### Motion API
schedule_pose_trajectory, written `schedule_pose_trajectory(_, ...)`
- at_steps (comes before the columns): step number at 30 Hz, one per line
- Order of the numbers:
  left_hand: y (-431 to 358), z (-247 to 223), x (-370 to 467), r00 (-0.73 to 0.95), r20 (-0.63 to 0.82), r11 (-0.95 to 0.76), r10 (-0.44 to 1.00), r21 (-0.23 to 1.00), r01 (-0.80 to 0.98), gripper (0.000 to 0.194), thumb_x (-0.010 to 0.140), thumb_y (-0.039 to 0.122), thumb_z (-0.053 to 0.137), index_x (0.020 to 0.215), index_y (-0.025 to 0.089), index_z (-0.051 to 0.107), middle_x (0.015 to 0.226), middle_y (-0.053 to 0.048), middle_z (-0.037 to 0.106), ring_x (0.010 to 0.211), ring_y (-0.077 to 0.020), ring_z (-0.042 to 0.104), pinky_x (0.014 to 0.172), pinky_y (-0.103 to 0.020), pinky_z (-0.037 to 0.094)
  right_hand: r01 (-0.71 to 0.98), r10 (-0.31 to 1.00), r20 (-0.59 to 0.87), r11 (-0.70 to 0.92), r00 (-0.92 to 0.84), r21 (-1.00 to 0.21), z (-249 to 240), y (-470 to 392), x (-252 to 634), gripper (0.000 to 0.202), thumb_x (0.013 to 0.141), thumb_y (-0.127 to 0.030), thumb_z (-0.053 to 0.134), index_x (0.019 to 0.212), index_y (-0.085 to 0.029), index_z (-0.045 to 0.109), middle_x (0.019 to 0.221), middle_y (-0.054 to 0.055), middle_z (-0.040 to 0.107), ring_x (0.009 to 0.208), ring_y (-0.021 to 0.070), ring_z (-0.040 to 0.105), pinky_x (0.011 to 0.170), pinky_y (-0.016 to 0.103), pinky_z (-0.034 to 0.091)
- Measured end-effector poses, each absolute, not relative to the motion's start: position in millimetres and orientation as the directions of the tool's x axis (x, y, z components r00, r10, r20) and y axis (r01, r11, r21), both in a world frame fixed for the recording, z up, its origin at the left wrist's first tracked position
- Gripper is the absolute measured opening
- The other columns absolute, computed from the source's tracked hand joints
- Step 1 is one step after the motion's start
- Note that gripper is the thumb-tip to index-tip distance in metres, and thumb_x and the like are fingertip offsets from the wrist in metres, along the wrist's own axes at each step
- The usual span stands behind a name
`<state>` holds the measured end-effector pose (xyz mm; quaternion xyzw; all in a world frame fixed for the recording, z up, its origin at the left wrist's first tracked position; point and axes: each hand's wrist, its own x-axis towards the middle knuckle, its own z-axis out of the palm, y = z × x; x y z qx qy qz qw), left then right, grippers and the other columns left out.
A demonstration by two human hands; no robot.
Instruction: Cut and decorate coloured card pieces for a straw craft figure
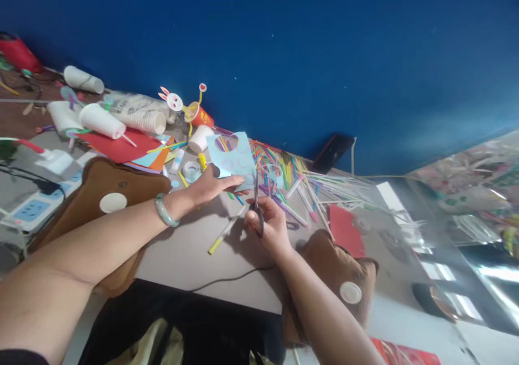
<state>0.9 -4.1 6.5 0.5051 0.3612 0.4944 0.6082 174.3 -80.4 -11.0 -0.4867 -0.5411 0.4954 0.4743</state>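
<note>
My left hand [213, 185] pinches the lower edge of a light blue sheet of paper [239, 159] and holds it upright over the table. The sheet has a round hole near its top and faint pink outlines drawn on it. My right hand [270, 221] grips a pair of scissors [258, 211] by the dark handles. The blades point up along the sheet's right edge; whether they touch the paper at this instant is hard to tell. Below the sheet, a yellow-capped marker [219, 239] lies on the table.
Pipe cleaners and markers [300, 186] lie heaped behind my hands. Paper cups [140, 119], coloured paper [121, 146] and a tape roll [192, 170] sit left. Brown cushions [117, 192] flank the work area. A power strip [36, 205] is far left, a blue wall [284, 57] behind.
</note>
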Motion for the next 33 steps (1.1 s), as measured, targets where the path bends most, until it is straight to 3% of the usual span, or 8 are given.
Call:
schedule_pose_trajectory(5, -3, 7, -1, 0.283, 0.093, -0.036, 0.955, 0.98, -0.197, 0.026, 0.072, 0.035, 0.077, 0.078, 0.013, 0.063, 0.075, -0.004, 0.066, 0.072, -0.0174, 0.061, 0.071, -0.032, 0.053, 0.045, 0.997, 0.012, 0.016, -0.076, -0.999, -9, -81, 174, 0.049, 0.07, -0.058, 0.078, 0.091, -0.02, 0.054, 0.055, -0.007, 0.055, 0.042, 0.0069, 0.042, 0.041, 0.02, 0.03)
schedule_pose_trajectory(17, -2, 8, 1, 0.38, 0.068, 0.076, 0.923, 0.933, -0.351, 0.031, 0.071, 0.032, 0.079, 0.089, 0.012, 0.064, 0.086, -0.006, 0.069, 0.075, -0.0175, 0.065, 0.071, -0.034, 0.059, 0.058, 0.998, 0.004, 0.007, -0.067, -0.998, -11, -79, 175, 0.048, 0.07, -0.057, 0.078, 0.091, -0.02, 0.056, 0.054, -0.007, 0.055, 0.041, 0.007, 0.042, 0.04, 0.021, 0.03)
schedule_pose_trajectory(24, 2, 4, -3, 0.369, 0.099, 0.012, 0.924, 0.958, -0.287, 0.03, 0.073, 0.035, 0.078, 0.09, 0.013, 0.065, 0.084, -0.005, 0.068, 0.071, -0.0161, 0.064, 0.07, -0.032, 0.058, 0.043, 0.998, -0.026, -0.023, -0.059, -0.999, -13, -78, 175, 0.047, 0.069, -0.054, 0.08, 0.091, -0.02, 0.056, 0.052, -0.007, 0.054, 0.04, 0.0065, 0.041, 0.039, 0.02, 0.029)
schedule_pose_trajectory(33, 2, 6, -5, 0.327, 0.167, -0.139, 0.93, 0.984, -0.108, 0.032, 0.074, 0.039, 0.076, 0.092, 0.013, 0.07, 0.094, -0.007, 0.073, 0.086, -0.02, 0.068, 0.081, -0.032, 0.056, 0.054, 0.996, -0.036, -0.032, -0.079, -0.998, -10, -79, 177, 0.051, 0.067, -0.056, 0.081, 0.092, -0.019, 0.056, 0.053, -0.006, 0.056, 0.041, 0.0072, 0.043, 0.04, 0.021, 0.029)
